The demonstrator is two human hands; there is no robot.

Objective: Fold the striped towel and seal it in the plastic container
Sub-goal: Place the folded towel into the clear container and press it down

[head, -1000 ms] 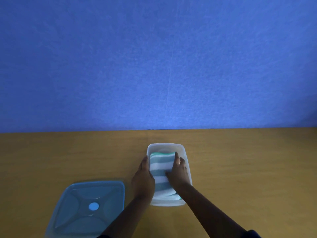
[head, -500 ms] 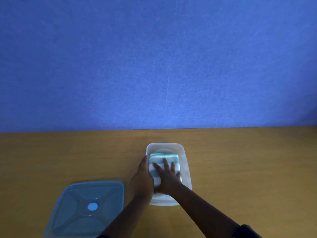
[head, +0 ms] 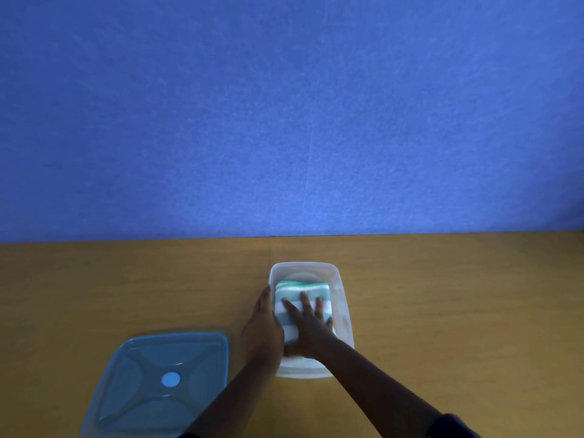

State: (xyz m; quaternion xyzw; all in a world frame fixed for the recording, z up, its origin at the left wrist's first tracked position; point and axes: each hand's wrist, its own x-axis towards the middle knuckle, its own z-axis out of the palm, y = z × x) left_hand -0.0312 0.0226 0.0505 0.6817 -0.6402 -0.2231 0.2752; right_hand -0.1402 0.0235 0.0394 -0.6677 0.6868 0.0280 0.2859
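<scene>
Nearest, on the counter, left of the work: blue lid, flat and untouched, well placed for the sealing to come. Just beyond, left hand laid against the outer left wall of the plastic container, fingers straight, steadying. Right hand flat on the striped towel, fingers spread, pressing the folded stack inside. Best pressed evenly, edges tucked below the rim so the lid seats cleanly. Farther back, bare wooden surface, then a plain blue wall

left hand: fingers straight, palm sideways | right hand: flat, fingers spread
</scene>
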